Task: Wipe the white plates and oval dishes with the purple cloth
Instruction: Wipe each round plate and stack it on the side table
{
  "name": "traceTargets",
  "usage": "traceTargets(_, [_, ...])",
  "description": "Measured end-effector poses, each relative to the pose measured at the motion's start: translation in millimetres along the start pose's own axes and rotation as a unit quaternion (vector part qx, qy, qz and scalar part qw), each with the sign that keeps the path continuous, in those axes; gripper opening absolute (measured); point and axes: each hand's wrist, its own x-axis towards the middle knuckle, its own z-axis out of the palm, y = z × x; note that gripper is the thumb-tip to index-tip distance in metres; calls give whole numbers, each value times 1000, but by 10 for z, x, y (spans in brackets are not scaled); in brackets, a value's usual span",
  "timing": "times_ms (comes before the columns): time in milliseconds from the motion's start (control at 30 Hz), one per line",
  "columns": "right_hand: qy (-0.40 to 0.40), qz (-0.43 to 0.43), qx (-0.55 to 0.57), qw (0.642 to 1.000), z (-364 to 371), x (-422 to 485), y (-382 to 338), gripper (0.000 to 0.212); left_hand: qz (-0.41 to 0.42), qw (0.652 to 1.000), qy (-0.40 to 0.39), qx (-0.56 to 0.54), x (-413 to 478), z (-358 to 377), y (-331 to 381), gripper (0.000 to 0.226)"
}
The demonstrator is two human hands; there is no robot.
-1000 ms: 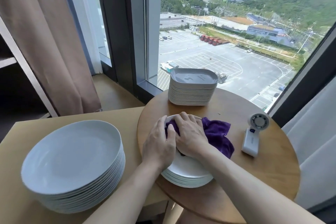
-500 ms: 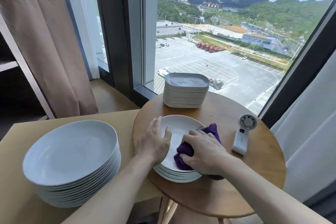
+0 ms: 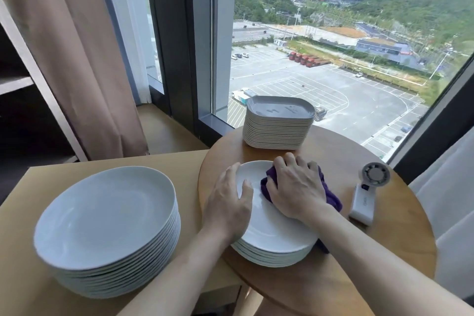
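A small stack of white round plates (image 3: 272, 233) sits on the round wooden table (image 3: 346, 264). My right hand (image 3: 295, 187) presses the bunched purple cloth (image 3: 331, 195) onto the far right part of the top plate, fingers curled over it. My left hand (image 3: 228, 202) lies flat on the plate's left rim and steadies it. A taller stack of larger white plates (image 3: 105, 223) stands on the square table at the left. Several stacked oval dishes (image 3: 279, 126) stand at the round table's far edge by the window.
A white hand-held fan (image 3: 366, 195) lies on the round table to the right of the plates. The light square table (image 3: 23, 251) adjoins the round one on the left. A large window, a brown curtain (image 3: 84, 59) and a shelf stand behind.
My right hand has swept the cloth from the plate's near right part up to its far right part. My left hand keeps its place on the left rim.
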Motion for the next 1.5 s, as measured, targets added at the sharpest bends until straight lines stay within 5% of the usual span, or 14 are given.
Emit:
traceTargets(267, [-2, 10, 90, 996, 195, 127, -353, 33, -5, 998, 0, -63, -21, 11, -18, 83])
traceTargets(500, [-73, -70, 141, 985, 110, -25, -639, 35, -30, 995, -11, -97, -39, -34, 30, 89])
traceTargets(633, [-117, -107, 176, 972, -16, -250, -610, 57, -46, 993, -43, -96, -9, -91, 46, 81])
traceTargets(867, [-170, -90, 147, 970, -309, -601, -235, 27, -41, 995, -84, 30, -61, -166, 86, 60])
traceTargets(1033, [-139, -60, 51, 987, -366, -617, -17, 37, -69, 990, -113, 48, -53, -214, 106, 83])
traceTargets(1267, [-87, 24, -20, 996, -252, -316, 191, 34, -78, 991, -100, -30, -20, -166, 7, 86])
traceTargets(1500, [9, 15, -34, 999, 9, -21, 54, 32, -42, 997, -50, -32, -34, -53, -79, 59])
